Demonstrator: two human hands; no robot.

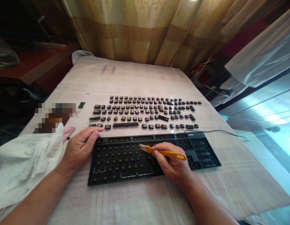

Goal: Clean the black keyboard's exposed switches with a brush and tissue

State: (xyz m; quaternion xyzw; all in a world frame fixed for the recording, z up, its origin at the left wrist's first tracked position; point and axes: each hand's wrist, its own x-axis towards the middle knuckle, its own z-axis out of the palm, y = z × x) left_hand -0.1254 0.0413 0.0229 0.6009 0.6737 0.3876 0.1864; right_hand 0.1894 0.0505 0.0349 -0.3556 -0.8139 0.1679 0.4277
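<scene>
A black keyboard (193,155) with its keycaps off lies slightly tilted across the cloth, its bare switch posts and white wire stabilisers showing. My right hand (176,167) grips a small brush (167,152) with a yellow handle. The brush's pale bristles touch or hover just over the upper middle rows; which of the two I cannot tell. At the keyboard's upper left corner, my left hand (78,148) has its thumb and curled fingers closed against the edge. Behind the keyboard, loose black keycaps (134,111) are laid out in rows, including a long space bar (125,124).
White crumpled paper towel (29,156) lies at the left beside a blurred-out patch. A wire keycap puller (81,105) rests farther back. The keyboard's cable (226,132) runs right across the tablecloth (145,78). A brown curtain (135,28) hangs behind; a wooden cabinet stands left.
</scene>
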